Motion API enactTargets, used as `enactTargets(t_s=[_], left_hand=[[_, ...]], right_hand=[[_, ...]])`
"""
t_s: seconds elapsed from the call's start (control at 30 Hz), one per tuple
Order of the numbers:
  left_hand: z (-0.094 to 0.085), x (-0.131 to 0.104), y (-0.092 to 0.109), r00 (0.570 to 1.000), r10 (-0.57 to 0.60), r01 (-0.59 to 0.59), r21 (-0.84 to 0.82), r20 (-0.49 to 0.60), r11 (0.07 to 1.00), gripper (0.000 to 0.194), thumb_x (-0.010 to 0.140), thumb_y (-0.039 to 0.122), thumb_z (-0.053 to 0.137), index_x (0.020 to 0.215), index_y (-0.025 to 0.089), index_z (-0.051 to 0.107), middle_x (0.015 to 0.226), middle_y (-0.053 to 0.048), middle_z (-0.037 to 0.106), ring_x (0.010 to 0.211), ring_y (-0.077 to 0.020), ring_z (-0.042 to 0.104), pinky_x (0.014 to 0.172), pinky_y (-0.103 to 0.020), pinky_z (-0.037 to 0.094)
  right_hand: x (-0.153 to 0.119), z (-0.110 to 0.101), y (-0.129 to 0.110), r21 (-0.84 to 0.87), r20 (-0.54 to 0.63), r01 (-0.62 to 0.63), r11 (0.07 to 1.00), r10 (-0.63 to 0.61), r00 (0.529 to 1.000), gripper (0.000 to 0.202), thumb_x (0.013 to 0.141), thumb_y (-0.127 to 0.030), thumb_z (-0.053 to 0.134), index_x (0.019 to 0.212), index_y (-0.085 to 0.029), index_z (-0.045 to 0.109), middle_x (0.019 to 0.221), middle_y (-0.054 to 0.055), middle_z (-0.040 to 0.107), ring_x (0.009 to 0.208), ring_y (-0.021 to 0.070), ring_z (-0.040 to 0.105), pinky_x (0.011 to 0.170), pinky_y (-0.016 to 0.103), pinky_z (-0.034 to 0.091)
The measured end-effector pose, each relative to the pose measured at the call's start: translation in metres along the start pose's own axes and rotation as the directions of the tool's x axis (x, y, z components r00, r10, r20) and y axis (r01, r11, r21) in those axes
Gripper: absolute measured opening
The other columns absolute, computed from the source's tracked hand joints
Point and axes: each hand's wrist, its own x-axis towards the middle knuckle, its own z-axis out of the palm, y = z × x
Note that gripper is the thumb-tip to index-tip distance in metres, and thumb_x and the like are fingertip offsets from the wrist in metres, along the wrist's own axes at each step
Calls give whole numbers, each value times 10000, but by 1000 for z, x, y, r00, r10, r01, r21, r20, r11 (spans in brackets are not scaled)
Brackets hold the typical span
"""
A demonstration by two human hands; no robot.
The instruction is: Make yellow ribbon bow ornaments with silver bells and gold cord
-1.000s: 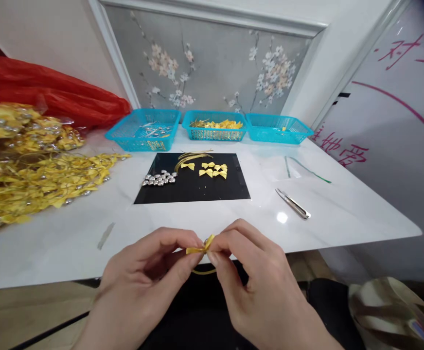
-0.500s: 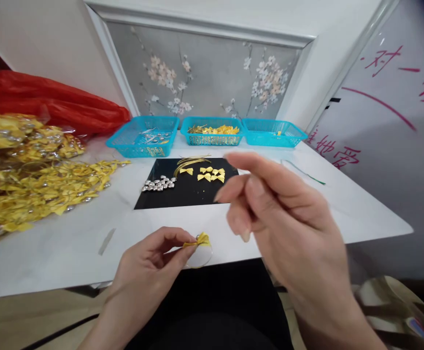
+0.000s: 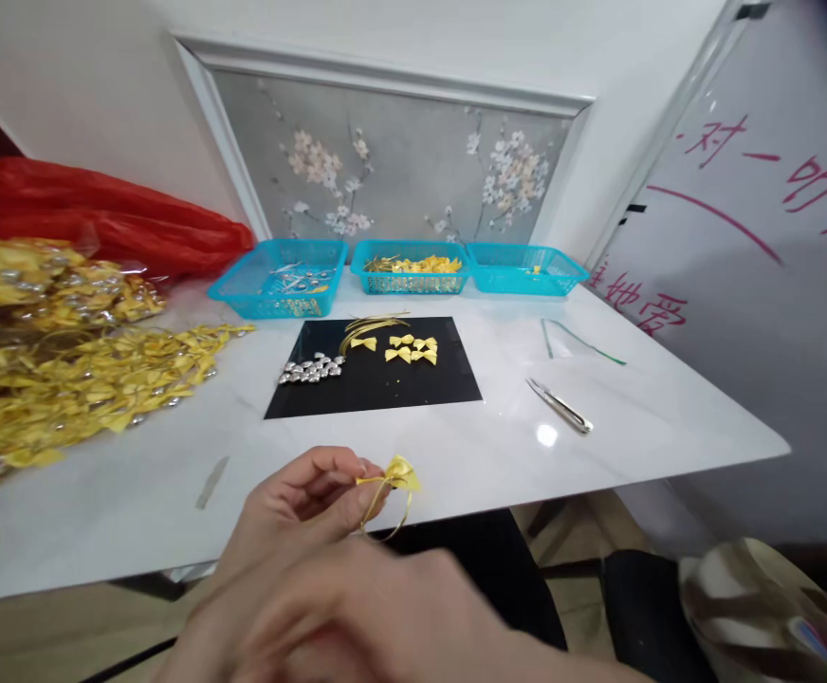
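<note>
L hand (image 3: 314,495): thumb & fingertips clamped on a yellow ribbon bow (image 3: 400,471), held at the near edge of the glossy white table (image 3: 527,460), abt mid-length; a thin gold cord loop (image 3: 405,517) hangs from it. R hand (image 3: 377,607) is blurred, low in front of the L wrist; can't tell if its fingers are apart or together, or if it touches the L.

Beyond the hands, a black rectangular mat (image 3: 377,394) lies flat. On it: silver rounded beads (image 3: 312,368) bunched by its L edge, thin gold cords (image 3: 367,325) at its far edge, & small yellow bows (image 3: 413,349), one by the cords, the others grouped toward its R edge.

Metal snips (image 3: 560,406) lie R of the mat, w/ a thin green strip (image 3: 588,341) beyond, nearer the table's R edge. 3 blue plastic baskets (image 3: 278,305) line the far edge; the mid one has yellow pcs. Table's L side: heaped yellow bows w/ silver beads (image 3: 115,379), red plastic bag (image 3: 101,209) behind, by the far L corner.
</note>
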Motion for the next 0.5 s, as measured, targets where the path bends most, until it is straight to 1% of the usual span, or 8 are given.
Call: enactTargets(t_s=[0.03,0.07,0.1,0.17,0.23,0.3,0.37,0.5], left_hand=[[1,-4,3,1000,-26,26,-53,-1,998,324,497,289,1029,693,203,786,696,-6,780,611,-123,701,555,-145,564],[2,-8,6,999,-51,52,-107,17,993,322,501,286,1032,697,206,788,707,-1,782,625,-118,700,570,-141,569],[4,-11,8,997,-69,74,-150,36,986,318,509,286,1032,696,207,788,708,5,779,633,-111,697,586,-135,573],[8,-16,11,992,-104,118,-213,72,970,310,525,273,1031,700,205,785,705,17,769,629,-95,682,596,-121,575],[10,-17,11,985,-145,166,-260,97,951,305,544,251,1027,721,205,783,695,22,760,602,-81,666,586,-113,575],[10,-16,9,978,-181,205,-309,106,929,305,555,218,1023,744,205,783,709,15,762,599,-79,669,595,-119,589],[9,-13,7,971,-214,238,-343,105,909,316,544,183,1024,750,196,785,725,0,767,605,-86,681,601,-132,608],[9,-12,5,953,-296,298,-407,69,864,375,448,113,1043,722,170,793,733,-23,774,596,-101,703,582,-147,633]], right_hand=[[-5,-6,1,11,-17,3,1000,-3,1000,151,1036,-288,518,966,-271,650,844,-45,724,650,92,711,605,169,578],[-9,-13,3,11,-68,0,1000,1,998,185,1048,-226,454,989,-256,627,849,-36,714,641,82,700,624,166,574],[-12,-19,4,-20,-139,-16,1000,13,990,199,1042,-169,433,1021,-245,615,829,-34,697,653,83,693,660,172,574],[-16,-27,8,-124,-266,-23,992,-11,964,215,1018,-99,449,1020,-227,621,827,-19,664,701,96,676,693,186,565],[-17,-30,11,-232,-349,8,973,-91,933,224,988,-58,494,968,-210,657,876,12,625,728,108,646,658,194,547],[-15,-30,14,-304,-382,47,952,-167,909,241,957,-15,519,933,-184,689,900,35,580,716,111,619,604,202,525],[-13,-28,16,-348,-381,64,935,-204,902,247,933,15,534,946,-158,709,853,35,553,683,115,600,564,215,502],[-14,-24,16,-376,-399,17,926,-179,899,208,946,-18,538,964,-144,702,785,37,546,649,141,565,573,275,488]])
